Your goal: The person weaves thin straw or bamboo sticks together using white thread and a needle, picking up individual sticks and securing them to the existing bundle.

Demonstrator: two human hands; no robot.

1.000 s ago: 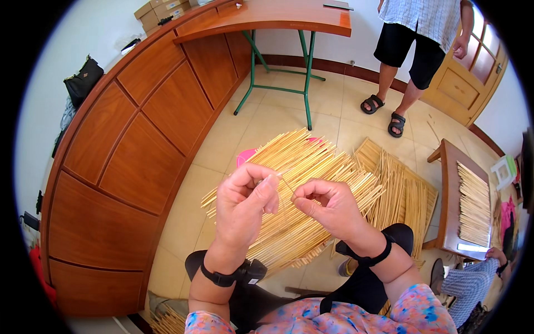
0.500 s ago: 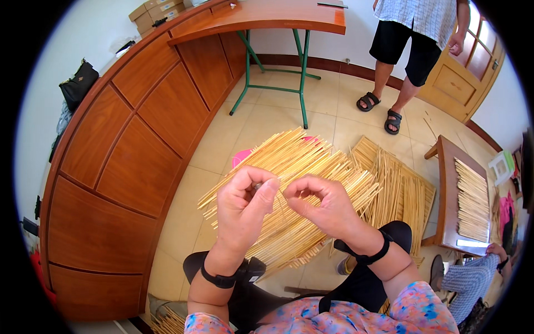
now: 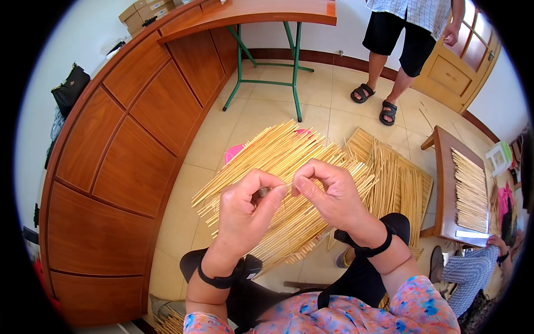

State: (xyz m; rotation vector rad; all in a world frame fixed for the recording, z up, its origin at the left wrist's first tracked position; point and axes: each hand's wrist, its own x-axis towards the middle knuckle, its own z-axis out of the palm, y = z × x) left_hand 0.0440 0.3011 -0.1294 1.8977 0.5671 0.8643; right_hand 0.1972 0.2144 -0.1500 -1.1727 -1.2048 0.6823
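Note:
My left hand (image 3: 251,201) and my right hand (image 3: 328,192) meet at their fingertips in the middle of the view. Each has thumb and forefinger pinched together. Between them is what looks like a fine thread, hard to see against the straw colour behind. Beneath both hands lies a mat of straw-coloured reed sticks (image 3: 272,147), laid side by side across my lap, with uneven ends. A pink surface (image 3: 233,153) shows partly under its far left edge. Both my wrists carry black straps.
More reed sticks (image 3: 395,178) lie on a board at right. Beyond, a low wooden table (image 3: 442,183) bears another stick bundle (image 3: 470,192). One person (image 3: 400,44) stands ahead; another (image 3: 473,273) is at far right. A wooden counter (image 3: 133,156) curves along the left; a green-legged table (image 3: 267,16) stands ahead.
My right hand has come up and closer to my left, so the fingertips now almost touch. The view has shifted slightly; the mat stays over my lap.

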